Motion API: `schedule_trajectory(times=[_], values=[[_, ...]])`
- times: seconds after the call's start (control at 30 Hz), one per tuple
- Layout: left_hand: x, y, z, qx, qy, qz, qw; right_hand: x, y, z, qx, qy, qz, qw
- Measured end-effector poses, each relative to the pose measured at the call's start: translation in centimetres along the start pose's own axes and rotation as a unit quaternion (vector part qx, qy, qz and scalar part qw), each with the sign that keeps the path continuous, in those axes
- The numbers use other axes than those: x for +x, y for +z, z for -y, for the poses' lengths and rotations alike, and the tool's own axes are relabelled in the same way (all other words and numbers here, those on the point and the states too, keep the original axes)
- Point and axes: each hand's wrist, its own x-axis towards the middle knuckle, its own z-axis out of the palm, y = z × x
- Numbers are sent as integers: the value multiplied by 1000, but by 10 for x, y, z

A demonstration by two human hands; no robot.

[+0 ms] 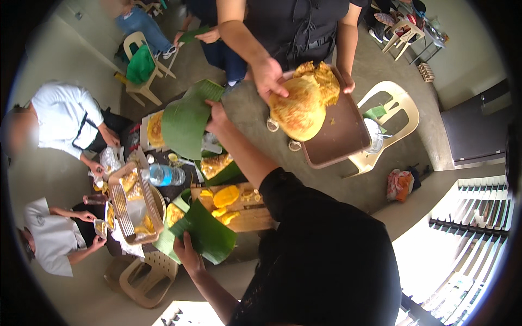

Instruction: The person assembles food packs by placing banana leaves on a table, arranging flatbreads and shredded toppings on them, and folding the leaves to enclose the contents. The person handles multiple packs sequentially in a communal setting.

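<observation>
The left hand (189, 255) closes narrowly on a small leaf (209, 236) overlapping the wooden board's (253, 220) lower-left corner; the right hand (217, 118) grips a larger leaf's (185, 122) edge, up and left of that board.

Wide fisheye view, head-worn, facing down, near left hand (188, 253) and right hand (217, 116)

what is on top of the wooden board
Yellow food pieces lie on the wooden board. The green leaf in the left hand hides its lower left corner, so anything there cannot be seen.
</observation>
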Motion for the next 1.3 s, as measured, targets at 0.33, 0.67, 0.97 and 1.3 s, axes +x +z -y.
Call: schedule_trajectory(times=[0.33,0.67,0.97,1.3], values=[[13,20,4,-39,-27,-68,997,165,-2,-17,121,-96,110,982],[12,25,5,-13,-32,-105,994,215,-101,-3,44,-137,42,989],[24,33,-11,64,-32,-117,991,222,-179,9,-204,12,-162,965],[-11,7,-9,26,-67,-155,985,171,-152,30,-356,74,-178,915]])
